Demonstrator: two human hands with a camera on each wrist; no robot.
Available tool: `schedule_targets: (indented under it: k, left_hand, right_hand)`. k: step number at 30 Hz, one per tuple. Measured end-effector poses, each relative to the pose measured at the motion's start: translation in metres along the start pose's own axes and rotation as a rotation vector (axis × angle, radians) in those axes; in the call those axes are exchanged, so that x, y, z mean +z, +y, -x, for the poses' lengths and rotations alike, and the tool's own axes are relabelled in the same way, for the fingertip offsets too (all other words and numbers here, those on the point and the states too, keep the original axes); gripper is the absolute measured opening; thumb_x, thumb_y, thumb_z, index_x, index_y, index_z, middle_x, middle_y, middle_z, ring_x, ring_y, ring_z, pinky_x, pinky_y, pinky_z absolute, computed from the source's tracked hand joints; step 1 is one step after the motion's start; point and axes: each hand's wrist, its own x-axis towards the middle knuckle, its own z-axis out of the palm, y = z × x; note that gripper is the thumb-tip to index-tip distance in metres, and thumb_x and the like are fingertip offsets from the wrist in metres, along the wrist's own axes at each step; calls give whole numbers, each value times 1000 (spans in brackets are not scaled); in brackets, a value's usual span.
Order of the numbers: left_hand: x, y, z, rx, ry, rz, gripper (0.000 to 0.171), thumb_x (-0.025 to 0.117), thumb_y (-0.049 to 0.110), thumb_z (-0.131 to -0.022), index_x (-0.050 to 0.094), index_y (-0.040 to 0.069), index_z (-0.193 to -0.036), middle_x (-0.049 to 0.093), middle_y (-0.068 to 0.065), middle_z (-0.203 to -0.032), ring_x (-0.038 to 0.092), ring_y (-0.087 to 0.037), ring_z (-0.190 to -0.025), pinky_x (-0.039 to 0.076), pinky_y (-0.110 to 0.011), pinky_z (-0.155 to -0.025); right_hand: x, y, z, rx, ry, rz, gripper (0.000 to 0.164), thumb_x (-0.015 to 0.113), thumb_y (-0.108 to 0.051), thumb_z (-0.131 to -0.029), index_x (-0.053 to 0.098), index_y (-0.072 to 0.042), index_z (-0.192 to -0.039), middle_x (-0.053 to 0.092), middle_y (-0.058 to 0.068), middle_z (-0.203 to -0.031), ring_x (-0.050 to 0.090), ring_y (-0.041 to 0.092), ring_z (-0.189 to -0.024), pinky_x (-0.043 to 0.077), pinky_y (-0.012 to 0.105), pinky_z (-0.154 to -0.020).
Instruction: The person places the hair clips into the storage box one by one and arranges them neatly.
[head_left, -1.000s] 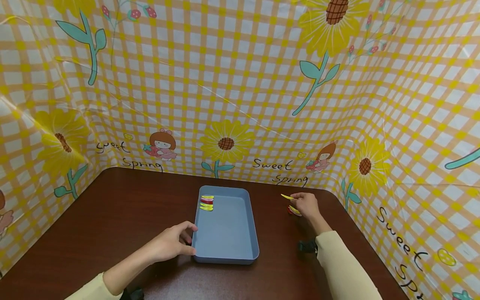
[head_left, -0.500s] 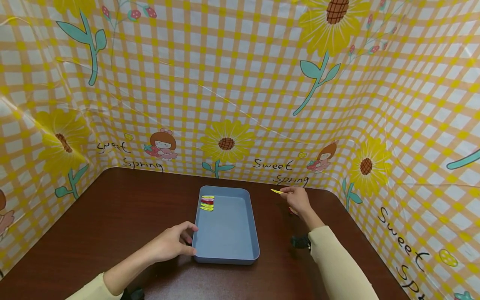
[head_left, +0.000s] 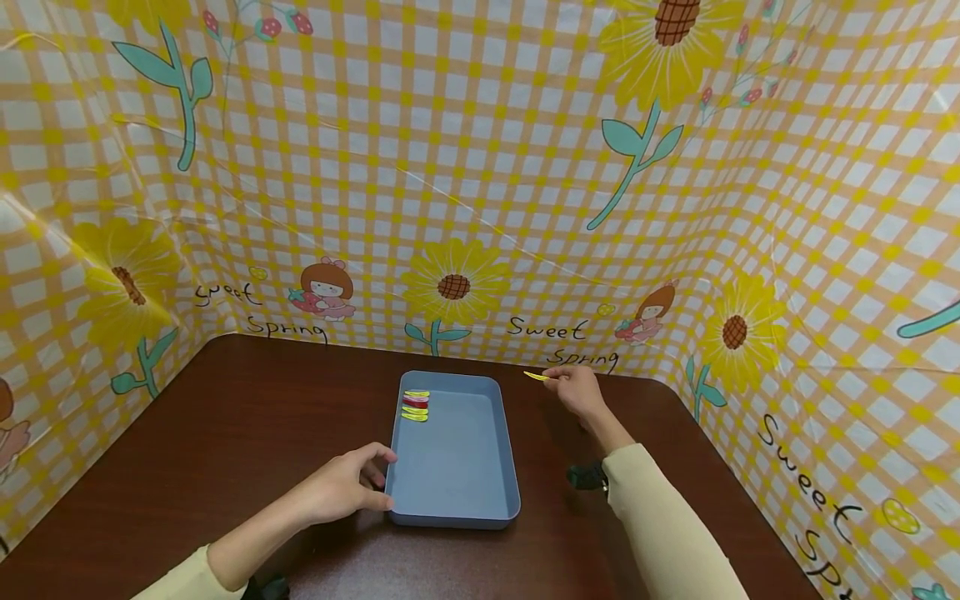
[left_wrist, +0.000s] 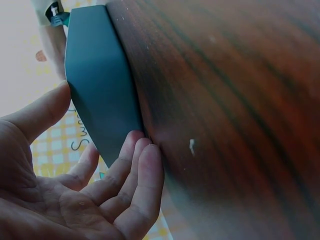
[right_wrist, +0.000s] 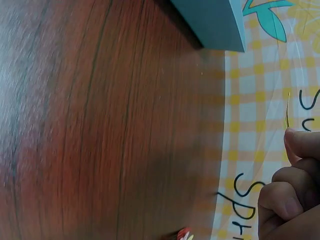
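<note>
A yellow hair clip [head_left: 536,376] was pinched between the thumb and curled fingers of the right hand [head_left: 576,390], and was held above the brown table [head_left: 225,433], just beyond the far right corner of the blue tray [head_left: 454,492] and in front of the checked backdrop [head_left: 480,167]. In the right wrist view the clip [right_wrist: 287,111] was seen edge-on as a thin line rising from the fingertips [right_wrist: 296,142].

The left hand [head_left: 341,487] was rested on the table at the near left corner of the tray, its fingers relaxed and spread; the fingertips [left_wrist: 142,150] were laid against the tray wall [left_wrist: 100,85] (whether pressure was applied could not be told).

Inside the tray, at the far left corner, a short row of clips [head_left: 415,406] was recorded: yellow ones with a red one among them, lying flat and close together.

A further red and yellow clip [right_wrist: 184,234] was noted on the table near the right hand, only partly visible at the frame edge. Both forearms were covered by cream sleeves [head_left: 667,533].
</note>
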Motion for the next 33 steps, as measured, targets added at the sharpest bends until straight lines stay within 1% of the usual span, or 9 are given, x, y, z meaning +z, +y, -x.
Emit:
schedule_targets:
  k: [6,9,11,15,18,22,27,29,33]
  left_hand:
    - [0,0,0,3,5,-9,58,85,17,-80,57,6,-129,65,-10,-97,64,-20,-83,49,-36,-67]
    - [1,1,0,3,6,-6,58,85,17,-80,57,6,-129,65,-10,-97,64,-20,-82,49,-36,-67]
    - [1,1,1,2,5,-6,57,85,16,-80,57,5,-129,65,-10,-97,64,-20,-82,49,-36,-67]
    - [0,2,1,1,6,-5,57,85,16,-80,57,5,-129,65,-10,-97,64,-20,-83,49,-36,-67]
    - [0,2,1,1,7,-7,58,85,16,-80,57,5,-129,65,-9,-97,64,-20,-83,49,-36,-67]
    - [0,3,1,0,12,-13,57,85,16,-80,57,5,-129,64,-9,-97,63,-20,-82,48,-36,-67]
    - [1,2,0,4,14,-12,57,85,15,-79,57,5,-128,64,-9,-96,63,-20,-82,48,-35,-67]
    - [1,2,0,8,13,-10,57,85,16,-79,57,5,-128,64,-9,-97,63,-20,-82,48,-36,-67]
    - [0,1,1,15,9,-7,57,84,16,-80,57,6,-129,64,-9,-97,62,-20,-83,48,-36,-68]
  right_hand:
    - [8,-9,1,-5,-14,-14,24,60,-14,-100,69,-2,-119,59,6,-72,28,13,-48,30,29,-48]
    - [11,-14,2,-13,-23,-20,24,60,-13,-100,69,-1,-118,67,14,-94,30,13,-51,31,29,-51]
    - [14,-17,2,-22,-27,-21,23,60,-13,-100,70,0,-117,67,15,-99,30,13,-51,32,30,-52]
    - [18,-24,1,-34,-43,-24,23,61,-13,-100,70,-1,-118,59,6,-78,29,14,-52,33,31,-53]
    - [22,-30,0,-41,-49,-26,23,62,-14,-100,70,-2,-117,55,-4,-76,32,14,-55,34,31,-55]
    - [30,-36,-3,-50,-63,-36,23,63,-14,-99,71,-3,-117,57,-4,-76,31,14,-56,33,31,-56]
    - [38,-42,-5,-55,-75,-50,22,63,-13,-98,72,-3,-116,41,-3,-59,26,13,-50,30,29,-52]
    - [41,-45,-4,-56,-80,-57,22,63,-12,-98,72,-3,-116,56,1,-69,29,14,-52,31,30,-53]
    - [47,-50,-3,-59,-94,-70,23,63,-12,-99,72,-4,-118,62,2,-82,29,15,-53,32,31,-53]
